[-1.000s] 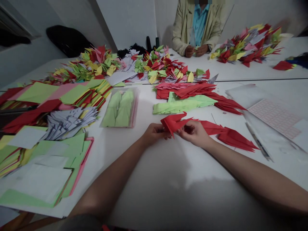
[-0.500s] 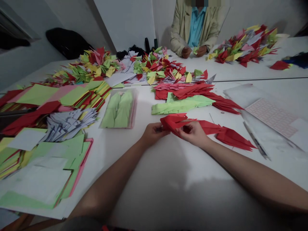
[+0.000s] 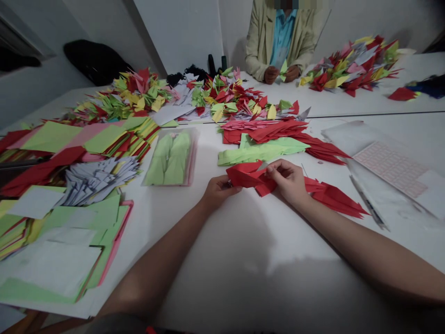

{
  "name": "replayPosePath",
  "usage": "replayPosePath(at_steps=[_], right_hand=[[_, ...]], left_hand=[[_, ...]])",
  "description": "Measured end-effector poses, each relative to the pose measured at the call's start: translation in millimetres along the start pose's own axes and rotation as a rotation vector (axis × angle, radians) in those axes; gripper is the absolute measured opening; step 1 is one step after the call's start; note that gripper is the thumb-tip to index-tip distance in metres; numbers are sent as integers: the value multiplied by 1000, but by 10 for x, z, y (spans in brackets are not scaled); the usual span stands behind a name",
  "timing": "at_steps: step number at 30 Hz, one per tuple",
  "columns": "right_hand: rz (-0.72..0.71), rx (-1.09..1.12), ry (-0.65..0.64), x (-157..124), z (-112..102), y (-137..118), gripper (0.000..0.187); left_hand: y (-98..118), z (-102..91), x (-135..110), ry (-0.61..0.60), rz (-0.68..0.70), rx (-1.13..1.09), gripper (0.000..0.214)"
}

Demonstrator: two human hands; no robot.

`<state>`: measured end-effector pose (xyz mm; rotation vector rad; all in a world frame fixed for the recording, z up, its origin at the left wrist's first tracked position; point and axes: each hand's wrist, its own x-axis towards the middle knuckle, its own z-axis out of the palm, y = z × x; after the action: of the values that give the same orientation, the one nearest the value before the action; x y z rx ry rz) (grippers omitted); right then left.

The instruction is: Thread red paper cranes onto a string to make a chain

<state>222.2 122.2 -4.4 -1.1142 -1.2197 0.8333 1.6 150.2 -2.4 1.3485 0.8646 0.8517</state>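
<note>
Nothing legible here: no labels, brands or numbers readable. The pink printed grid sheet point(image 3: 389, 163) on the right may carry characters, but it's too blurred to say.

One co-worker point(image 3: 280, 46); one folded red paper point(image 3: 248, 176)

Origami paper point(image 3: 250, 176) red (no pattern); sheet point(image 3: 389, 162) pink grid; co-worker's jacket point(image 3: 264, 41) beige.

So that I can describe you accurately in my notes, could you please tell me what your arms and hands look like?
Both arms are bare, with no sleeve showing on the left forearm or right forearm. The left hand and right hand wear no gloves. Neither wrist shows a watch or bracelet, and no rings are visible.
</note>
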Motion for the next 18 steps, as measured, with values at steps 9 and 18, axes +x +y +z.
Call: replayPosePath(at_steps=[9,18], right_hand=[[11,71,117,59,-22,55,21],[-73,84,-77,-39,13,39,21]], left_hand=[[33,14,-12,48,-7,30,31],[-85,-26,27,93,52,182,30]])
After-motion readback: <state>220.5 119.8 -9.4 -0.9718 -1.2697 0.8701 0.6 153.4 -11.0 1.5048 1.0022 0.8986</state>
